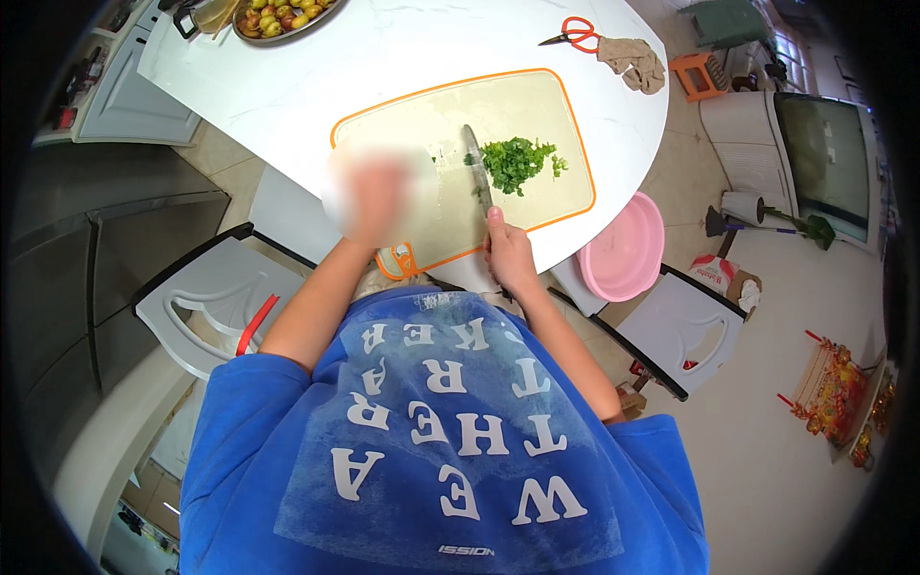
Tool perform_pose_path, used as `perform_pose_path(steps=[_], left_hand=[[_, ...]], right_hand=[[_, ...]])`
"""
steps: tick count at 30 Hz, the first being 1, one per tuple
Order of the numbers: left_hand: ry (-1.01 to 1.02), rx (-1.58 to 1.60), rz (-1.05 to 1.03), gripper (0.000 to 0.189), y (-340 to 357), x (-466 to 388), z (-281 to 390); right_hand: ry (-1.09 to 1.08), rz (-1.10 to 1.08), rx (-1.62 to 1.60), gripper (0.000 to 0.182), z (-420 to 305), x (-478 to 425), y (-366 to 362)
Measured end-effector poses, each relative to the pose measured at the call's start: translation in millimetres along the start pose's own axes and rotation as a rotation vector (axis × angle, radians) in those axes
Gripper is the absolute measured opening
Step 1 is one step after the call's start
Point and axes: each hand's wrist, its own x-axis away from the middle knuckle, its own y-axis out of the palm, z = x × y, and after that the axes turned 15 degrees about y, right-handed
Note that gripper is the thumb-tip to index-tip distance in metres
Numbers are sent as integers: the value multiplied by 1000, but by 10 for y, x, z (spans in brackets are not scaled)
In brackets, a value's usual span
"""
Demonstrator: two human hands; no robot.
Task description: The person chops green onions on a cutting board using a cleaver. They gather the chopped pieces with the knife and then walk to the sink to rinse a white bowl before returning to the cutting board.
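Observation:
A cream cutting board with an orange rim [445, 244] lies on the white table. My right hand [509, 251] is closed around the handle of a kitchen knife [479, 169], whose blade points away from me over the board. Chopped green herbs [516, 167] are heaped just right of the blade, with small bits beside and left of it. Over the board's left part is my left hand [375, 194]; it is blurred, so its fingers and anything in them cannot be made out.
Orange-handled scissors [578, 36] and a brown cloth [634, 63] lie at the table's far right. A metal tray of small fruit [287, 36] stands far left. A pink basin [624, 248] is right of the table, and grey chairs [675, 323] flank me.

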Motion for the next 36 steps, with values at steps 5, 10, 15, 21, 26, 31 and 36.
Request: perform_pose_path(steps=[5, 10, 15, 21, 26, 31, 36], left_hand=[[-41, 21, 15, 3, -139, -207, 178], [12, 52, 49, 4, -137, -163, 122], [32, 77, 47, 5, -187, -158, 142], [-62, 48, 60, 4, -147, -150, 104], [-79, 29, 59, 2, -134, -164, 127], [-79, 39, 45, 2, -118, -163, 107], [-89, 41, 42, 1, -116, -177, 137]], right_hand=[[-11, 21, -34, 69, -1, 2, -70], [-70, -79, 6, 70, -183, 202, 133], [-167, -117, 65, 69, -252, 192, 430], [-182, -113, 104, 71, -305, 185, 531], [-176, -109, 107, 73, -259, 121, 560], [-142, -126, 113, 74, -273, 97, 571], [-86, -155, 134, 76, -401, 49, 596]])
